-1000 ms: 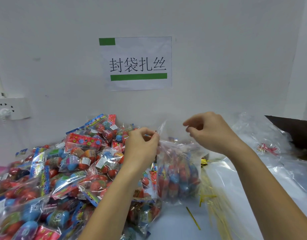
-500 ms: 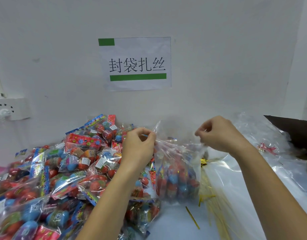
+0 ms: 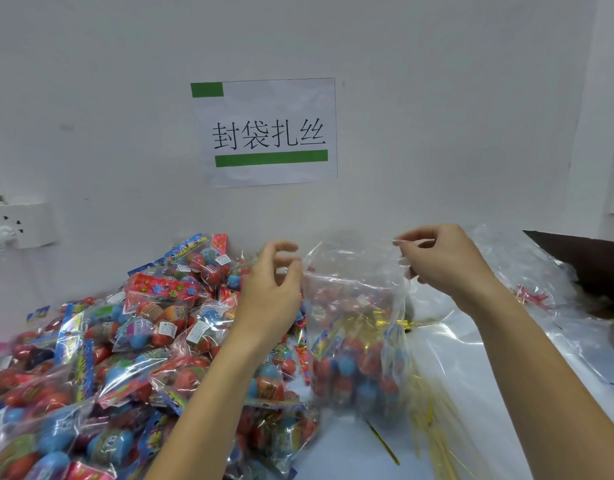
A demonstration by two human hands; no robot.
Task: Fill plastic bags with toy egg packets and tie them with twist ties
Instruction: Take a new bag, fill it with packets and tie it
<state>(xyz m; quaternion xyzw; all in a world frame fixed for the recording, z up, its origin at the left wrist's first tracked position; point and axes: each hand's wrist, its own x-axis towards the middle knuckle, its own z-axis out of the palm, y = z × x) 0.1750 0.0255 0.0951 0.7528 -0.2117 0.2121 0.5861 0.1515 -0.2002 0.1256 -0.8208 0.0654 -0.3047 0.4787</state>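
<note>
Head view, the only one. Centre, on the white table [image 3: 350, 455]: a clear plastic bag [image 3: 354, 306] standing upright, red and blue toy egg packets [image 3: 354, 372] settled in its lower half, upper half slack and empty. Held up by its mouth from both sides. Left hand [image 3: 271, 289] at the left edge of the opening, thumb and forefinger curled in and pinching the film. Right hand [image 3: 444, 261] at the right edge, slightly higher, fingertips likewise pinching the rim and drawing it outward, so the mouth spread wide between the two hands. Left of the bag, touching it: a large heap of loose packets [image 3: 125, 358] running to the near left edge. Near right, on the table just beside the bag's base: a scatter of thin yellow twist ties [image 3: 433, 431], one darker tie [image 3: 385, 445] lying apart. Far right: more empty clear bags [image 3: 527, 271] crumpled by a dark box [image 3: 582, 258]. On the wall behind, a paper sign [image 3: 267, 133] and a socket [image 3: 18, 225].

Step in hand, by judgement: filling apparently finished, mouth being straightened before closing. Next: gather the slack film into a narrow neck above the packets, keep it pinched with one hand, reach near right for a single tie, wrap and twist. Thin ties lying in a bunch, so likely fiddly to separate just one.
</note>
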